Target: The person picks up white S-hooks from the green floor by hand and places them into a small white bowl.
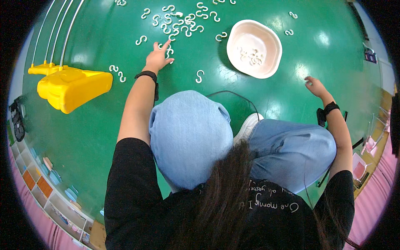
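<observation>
My left hand (159, 57) reaches forward over the green floor with its fingers spread. Under and beside its fingers lie a few white S-shaped hooks (169, 53), and I see nothing held. Beyond the fingertips is a loose heap of more such hooks (189, 18). To the right of the heap stands a cream plastic basin (273, 52) with several hooks on its bottom. My right hand (316, 87) hovers to the right of the basin, apart from it, with its fingers loosely bent and nothing visible in them.
Yellow plastic dustpans (75, 87) with metal handles stand at the left. Single hooks (200, 76) lie scattered around, two of them beside the dustpan. A thin dark cable (233, 92) runs near my white shoe (249, 127). Shelves (46, 196) line the lower left.
</observation>
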Tool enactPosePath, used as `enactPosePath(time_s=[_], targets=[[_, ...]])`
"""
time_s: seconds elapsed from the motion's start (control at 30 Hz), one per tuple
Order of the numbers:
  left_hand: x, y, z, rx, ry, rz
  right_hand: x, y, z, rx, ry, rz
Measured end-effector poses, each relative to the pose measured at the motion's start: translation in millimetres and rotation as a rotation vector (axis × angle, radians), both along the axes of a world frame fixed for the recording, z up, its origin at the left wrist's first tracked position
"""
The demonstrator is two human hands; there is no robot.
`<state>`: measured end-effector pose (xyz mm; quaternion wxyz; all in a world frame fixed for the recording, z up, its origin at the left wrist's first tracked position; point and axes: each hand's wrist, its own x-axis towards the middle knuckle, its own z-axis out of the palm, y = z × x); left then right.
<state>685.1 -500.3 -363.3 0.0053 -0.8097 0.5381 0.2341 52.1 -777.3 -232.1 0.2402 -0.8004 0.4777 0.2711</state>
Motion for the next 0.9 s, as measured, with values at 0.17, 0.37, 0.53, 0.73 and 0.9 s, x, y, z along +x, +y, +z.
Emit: enactPosePath(time_s=[0.17, 0.37, 0.53, 0.73, 0.9], targets=[[-5, 26, -27, -0.204, 0.076, 0.064, -22, 6, -13, -0.011, 0.043, -0.105], [-23, 36, -34, -0.221, 0.14, 0.038, 11, 6, -15, 0.084, -0.107, -0.152], [-39, 33, -32, -0.329, 0.164, 0.056, 24, -8, -17, 0.006, -0.153, -0.105], [-33, 7, -17, -0.231, 0.751, 0.374, 39, 1, -24, 0.058, -0.147, -0.117], [-91, -81, 51, -0.129, 1.021, 0.139, 16, -1, -23, 0.049, -0.14, -0.116]])
